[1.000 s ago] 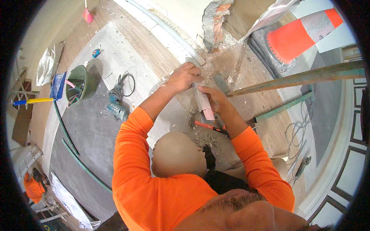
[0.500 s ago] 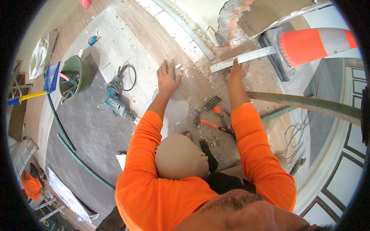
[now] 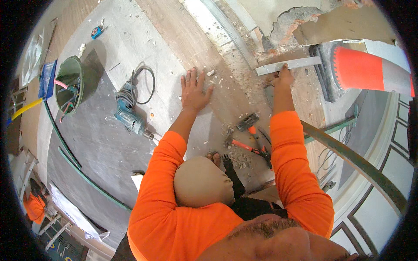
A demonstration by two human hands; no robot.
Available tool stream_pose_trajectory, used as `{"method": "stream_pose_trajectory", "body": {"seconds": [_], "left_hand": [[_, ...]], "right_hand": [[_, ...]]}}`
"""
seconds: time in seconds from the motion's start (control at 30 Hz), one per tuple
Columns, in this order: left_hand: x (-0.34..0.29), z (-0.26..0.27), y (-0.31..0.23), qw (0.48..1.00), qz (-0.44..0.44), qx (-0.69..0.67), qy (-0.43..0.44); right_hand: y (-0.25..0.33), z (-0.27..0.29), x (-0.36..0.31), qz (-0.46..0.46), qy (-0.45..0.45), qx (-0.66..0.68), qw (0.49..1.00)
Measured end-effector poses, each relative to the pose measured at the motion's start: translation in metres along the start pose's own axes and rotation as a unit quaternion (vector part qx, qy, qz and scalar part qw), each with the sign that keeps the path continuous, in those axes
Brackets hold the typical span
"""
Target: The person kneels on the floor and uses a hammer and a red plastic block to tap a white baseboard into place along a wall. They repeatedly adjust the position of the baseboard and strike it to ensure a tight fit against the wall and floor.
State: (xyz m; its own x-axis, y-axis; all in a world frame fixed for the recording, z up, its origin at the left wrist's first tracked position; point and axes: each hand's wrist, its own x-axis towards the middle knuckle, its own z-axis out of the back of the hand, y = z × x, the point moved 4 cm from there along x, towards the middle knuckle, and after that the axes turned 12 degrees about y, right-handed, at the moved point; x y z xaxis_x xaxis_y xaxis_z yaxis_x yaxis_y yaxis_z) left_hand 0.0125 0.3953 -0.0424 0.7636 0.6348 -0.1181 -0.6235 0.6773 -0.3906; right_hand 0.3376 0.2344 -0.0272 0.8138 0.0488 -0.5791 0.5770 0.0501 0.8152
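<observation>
My left hand [image 3: 195, 92] rests flat on the dusty floor, fingers spread, with a small white chip [image 3: 210, 73] beside it. Farther right, my right hand [image 3: 283, 78] grips a flat, pale metal strip [image 3: 300, 64] near its middle, thumb side up. The strip's left end lies close to the end of a long metal channel [image 3: 230, 30] on the floor; its right end reaches the black base of an orange-and-grey traffic cone [image 3: 361, 69]. Two hammers, one with a black head [image 3: 248, 122] and one with an orange handle [image 3: 244, 145], lie among rubble below my right hand.
A teal power drill [image 3: 130, 119] with its cord lies left. Beyond it stand a green bucket [image 3: 77, 103] of tools and a blue tape measure [image 3: 96, 31]. A long greenish bar [image 3: 370, 161] crosses at right. Broken wall edging [image 3: 287, 28] is at the back. Another person [image 3: 35, 206] is lower left.
The view has shifted slightly. My right hand, still holding the strip, has moved right in the picture and the strip lies more level. My left hand stays flat on the floor.
</observation>
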Motion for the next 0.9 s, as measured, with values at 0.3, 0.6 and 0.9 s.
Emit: {"method": "stream_pose_trajectory", "body": {"seconds": [0.3, 0.6, 0.9], "left_hand": [[0.001, 0.001, 0.002, 0.999, -0.006, -0.040, -0.002], [0.002, -0.001, 0.000, 0.999, -0.024, -0.029, -0.025], [0.003, -0.002, -0.001, 0.999, -0.032, -0.021, -0.035]], "right_hand": [[-0.019, 0.012, 0.036, -0.034, -0.032, -0.024, 0.999], [-0.036, 0.021, 0.057, 0.091, 0.020, 0.052, 0.994], [-0.032, 0.021, 0.057, 0.110, 0.045, 0.028, 0.992]]}}
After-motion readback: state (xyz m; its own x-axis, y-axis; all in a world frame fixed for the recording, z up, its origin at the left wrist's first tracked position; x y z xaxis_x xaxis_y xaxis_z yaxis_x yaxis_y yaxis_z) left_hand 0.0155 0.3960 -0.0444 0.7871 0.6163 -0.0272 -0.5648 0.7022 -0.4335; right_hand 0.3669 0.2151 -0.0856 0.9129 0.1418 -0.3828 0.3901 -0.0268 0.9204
